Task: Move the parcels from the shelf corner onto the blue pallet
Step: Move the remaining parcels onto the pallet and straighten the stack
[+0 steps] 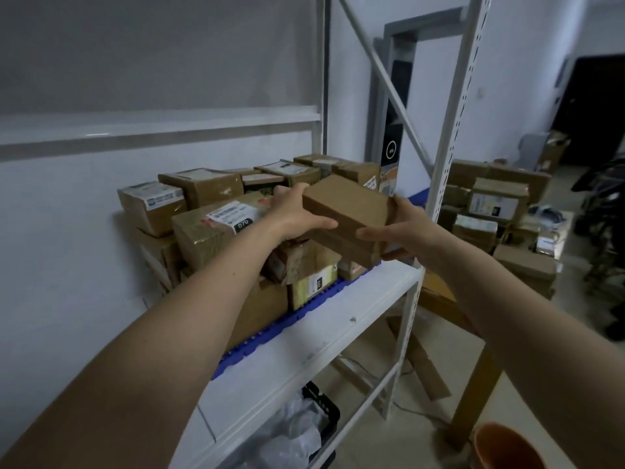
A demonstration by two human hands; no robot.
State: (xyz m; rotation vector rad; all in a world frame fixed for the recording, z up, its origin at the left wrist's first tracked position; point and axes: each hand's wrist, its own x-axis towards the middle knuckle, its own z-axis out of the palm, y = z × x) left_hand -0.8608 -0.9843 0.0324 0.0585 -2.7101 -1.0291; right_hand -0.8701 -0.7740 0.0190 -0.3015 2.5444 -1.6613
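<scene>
A plain brown cardboard parcel [348,204] is held between both hands above the shelf's right end. My left hand [297,211] grips its left side and my right hand [402,228] grips its right side and underside. Below and behind it, several taped brown parcels [216,228] with white labels are piled on a blue pallet [270,336] that lies on the white shelf [324,326]. The pile reaches back to the wall corner.
A white perforated shelf upright [453,137] stands just right of the held parcel, with a diagonal brace behind. Beyond it a wooden table [449,299] carries more parcels [497,204]. An orange bucket [507,448] and a black crate with plastic [304,431] sit low down.
</scene>
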